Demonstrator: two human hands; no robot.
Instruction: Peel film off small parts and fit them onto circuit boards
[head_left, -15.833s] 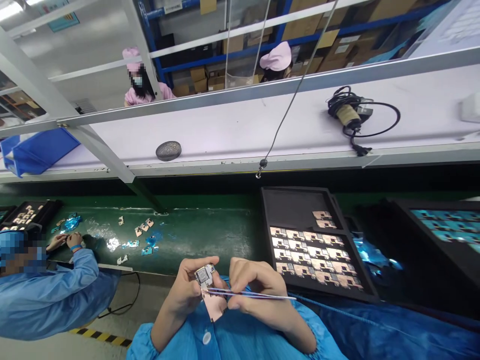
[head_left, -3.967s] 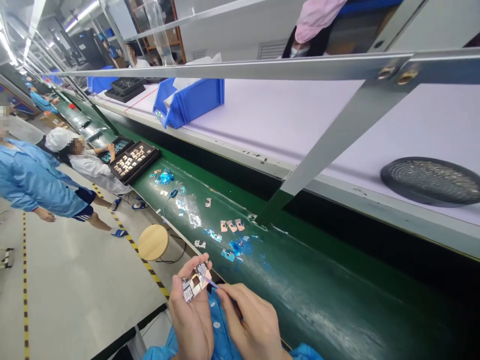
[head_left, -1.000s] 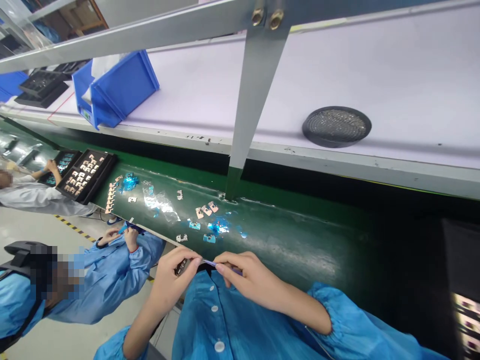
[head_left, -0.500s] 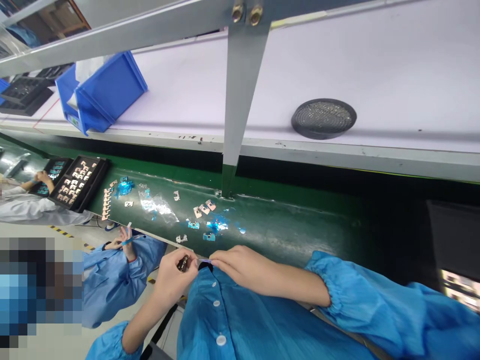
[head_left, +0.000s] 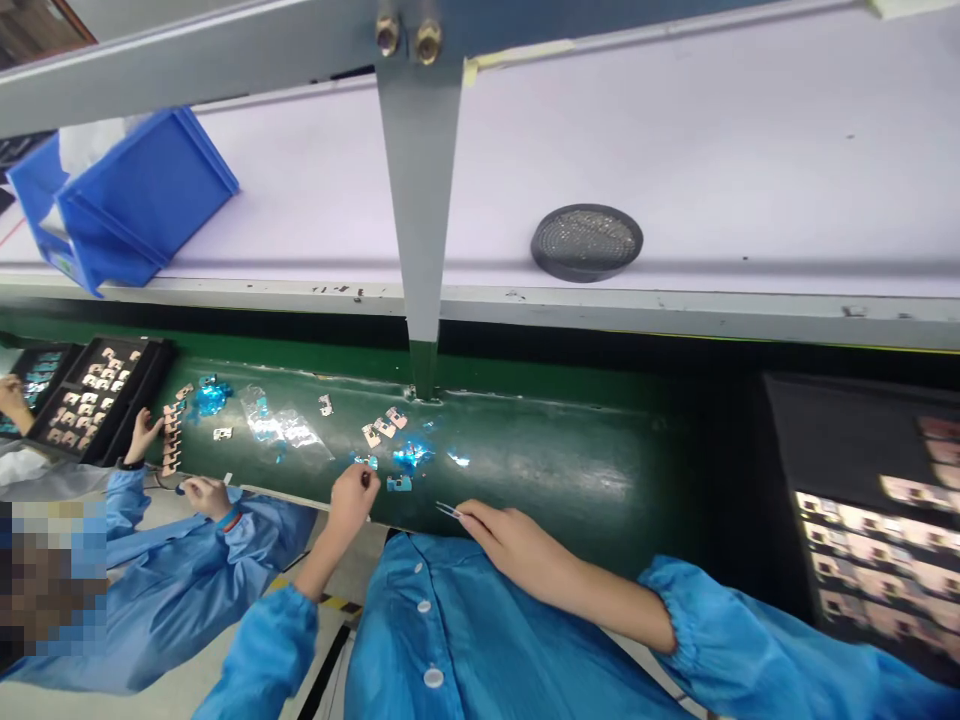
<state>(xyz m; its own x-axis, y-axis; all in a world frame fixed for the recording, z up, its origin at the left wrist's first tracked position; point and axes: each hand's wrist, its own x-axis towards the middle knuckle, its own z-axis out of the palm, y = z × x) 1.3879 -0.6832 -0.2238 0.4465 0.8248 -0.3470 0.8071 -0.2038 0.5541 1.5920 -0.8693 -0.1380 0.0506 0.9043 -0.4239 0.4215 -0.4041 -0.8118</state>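
Note:
My left hand [head_left: 351, 502] is at the table's front edge, fingers closed around a small dark piece [head_left: 366, 479] that is mostly hidden. Just beyond its fingertips lies a metal plate with blue film [head_left: 367, 461]. My right hand [head_left: 510, 540] grips a pair of tweezers [head_left: 448, 510], their tips apart and pointing left over the table edge, with nothing visible between them. Another blue-filmed plate [head_left: 400, 483] lies between my hands. Behind it are a heap of peeled blue film [head_left: 412, 455] and several copper-coloured plates [head_left: 385, 427].
A black tray of plates [head_left: 870, 530] stands at right. A metal post [head_left: 422, 220] rises behind the green table [head_left: 540, 470]. Above, a shelf holds a round black dish [head_left: 587, 243] and a blue bin [head_left: 150, 200]. At left, a co-worker's hand [head_left: 142, 437] is beside a row of plates [head_left: 172, 435].
My hands have separated: the left moved forward to the table edge, the right drew away to the right with the tweezers. The view shifted right, showing more of the right-hand tray.

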